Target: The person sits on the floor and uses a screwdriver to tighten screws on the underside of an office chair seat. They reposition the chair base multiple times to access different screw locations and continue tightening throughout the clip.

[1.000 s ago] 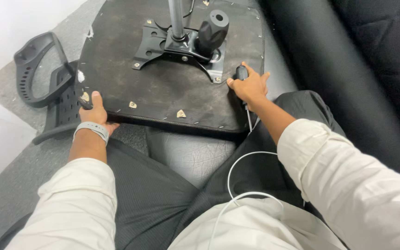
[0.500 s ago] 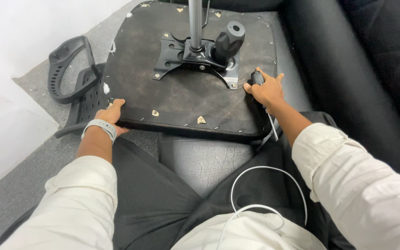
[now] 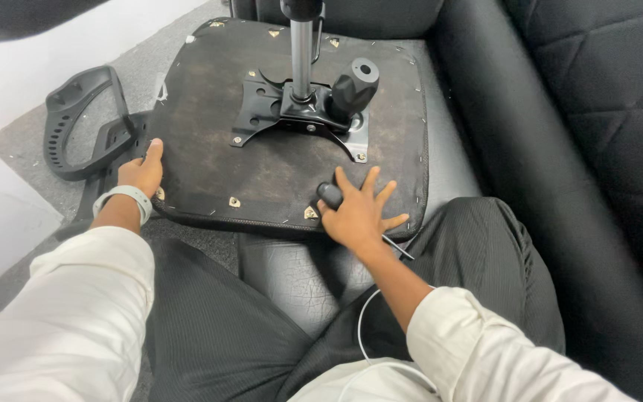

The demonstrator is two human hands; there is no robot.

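Note:
An upturned black chair seat (image 3: 277, 175) lies in front of me, underside up, resting on a black cushion. Bolted to its middle is a metal mechanism plate (image 3: 262, 112) with a chrome post (image 3: 301, 52) and a black knob (image 3: 355, 85). My left hand (image 3: 141, 173), with a pale wristband, grips the seat's left edge. My right hand (image 3: 359, 216) lies on the seat's near edge with its fingers splayed. It holds a black-handled screwdriver (image 3: 329, 195) under the thumb and palm; the thin shaft sticks out to the right of the hand.
A black plastic armrest (image 3: 68, 126) lies on the grey carpet left of the seat. A black sofa (image 3: 560, 149) fills the right side. My dark-trousered legs are at the bottom, with a white cable (image 3: 362, 320) across my lap.
My right hand has slid with the screwdriver from the seat's right edge to its near edge and spread its fingers. My left hand keeps its hold on the left edge.

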